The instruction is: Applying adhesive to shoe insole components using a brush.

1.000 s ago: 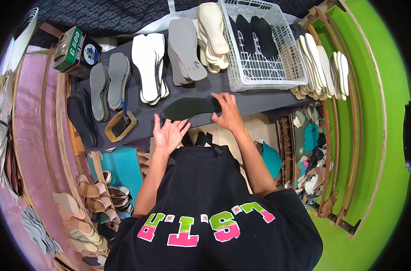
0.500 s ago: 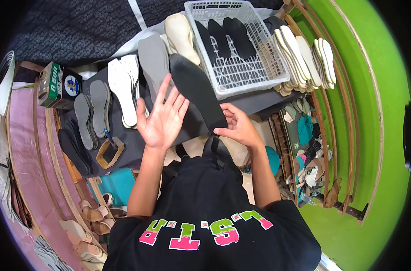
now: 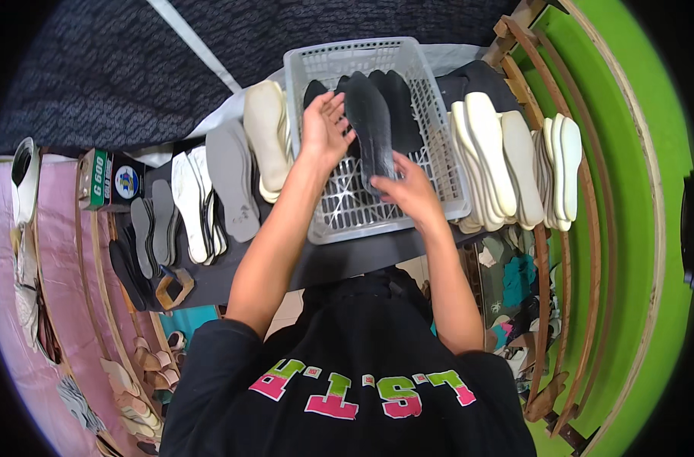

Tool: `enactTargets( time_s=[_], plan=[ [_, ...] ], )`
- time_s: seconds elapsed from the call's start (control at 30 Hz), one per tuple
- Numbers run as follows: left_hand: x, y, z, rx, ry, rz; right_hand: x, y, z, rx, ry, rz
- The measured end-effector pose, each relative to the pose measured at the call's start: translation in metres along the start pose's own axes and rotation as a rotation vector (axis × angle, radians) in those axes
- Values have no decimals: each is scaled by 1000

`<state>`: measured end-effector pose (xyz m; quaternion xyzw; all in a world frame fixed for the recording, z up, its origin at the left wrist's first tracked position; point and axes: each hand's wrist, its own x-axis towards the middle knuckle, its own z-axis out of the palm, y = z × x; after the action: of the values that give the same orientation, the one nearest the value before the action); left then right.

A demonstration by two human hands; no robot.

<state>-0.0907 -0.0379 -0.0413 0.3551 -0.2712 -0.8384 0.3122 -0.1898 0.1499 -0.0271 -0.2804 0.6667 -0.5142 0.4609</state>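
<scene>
In my right hand (image 3: 412, 190) I hold a dark, shiny black insole (image 3: 368, 118) by its lower end, thumb on top. It is raised over the white plastic basket (image 3: 389, 231), its toe end pointing away from me. Beside its left edge is my left hand (image 3: 326, 133), with the fingers loosely apart and nothing in them. Several more black insoles (image 3: 402, 107) lie inside the basket's far half, partly hidden by the held one and by my left hand.
Cream insoles (image 3: 265, 122), grey insoles (image 3: 229, 175) and white insoles (image 3: 188, 206) stand in stacks left of the basket. More cream stacks (image 3: 490, 156) sit right of it. At the table's left are a green-and-brown tin (image 3: 111, 180) and a cut-open container (image 3: 173, 289). Wooden rails (image 3: 594, 228) run along the right.
The black insole in my right hand has moved forward, from the table's near edge to over the basket. My left hand has moved forward and right beside it. The view has shifted.
</scene>
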Motion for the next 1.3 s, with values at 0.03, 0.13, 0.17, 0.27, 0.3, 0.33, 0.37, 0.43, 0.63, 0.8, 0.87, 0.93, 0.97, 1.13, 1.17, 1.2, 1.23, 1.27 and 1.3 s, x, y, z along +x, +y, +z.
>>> enactTargets(
  time_s=[0.03,0.13,0.17,0.27,0.3,0.33,0.37,0.43,0.63,0.8,0.87,0.93,0.97,1.13,1.17,1.2,1.23,1.27,1.3],
  plan=[
    [27,-1,4,-2,113,-2,24,-2,1,-20,11,12],
    [92,-5,12,32,179,0,108,18,-11,-51,-131,202],
    [117,-10,-2,94,270,-21,124,26,-1,-45,-61,228],
    [148,-17,-19,224,297,-63,141,32,2,78,-72,334],
    [154,-20,-23,290,229,-73,151,37,0,82,-72,343],
    [161,-18,-26,295,256,-65,157,36,0,116,-93,351],
    [165,-19,-32,294,265,-71,161,36,1,151,-114,360],
    [167,-21,-43,393,291,-86,158,34,-3,101,-151,396],
    [171,-23,-41,482,369,-4,164,42,9,-223,-31,285],
    [160,-24,-28,625,291,166,171,48,10,-331,-22,264],
    [150,-20,-20,656,301,140,168,45,11,-359,-57,273],
    [139,-17,-11,590,295,172,169,48,9,-386,-88,279],
    [139,-17,-10,587,294,174,172,57,11,-437,-59,243],
    [135,-17,-26,548,236,188,171,57,21,-528,9,141],
    [128,-13,-23,546,244,195,165,48,20,-706,7,83],
    [118,-10,-21,556,239,221,160,41,21,-884,4,19],
    [105,-7,-15,567,228,248,155,36,19,-885,1,10],
    [93,-2,-10,519,210,261,153,33,18,-872,11,-40],
    [77,0,-5,517,222,272,150,30,18,-859,20,-90]
  ],
)
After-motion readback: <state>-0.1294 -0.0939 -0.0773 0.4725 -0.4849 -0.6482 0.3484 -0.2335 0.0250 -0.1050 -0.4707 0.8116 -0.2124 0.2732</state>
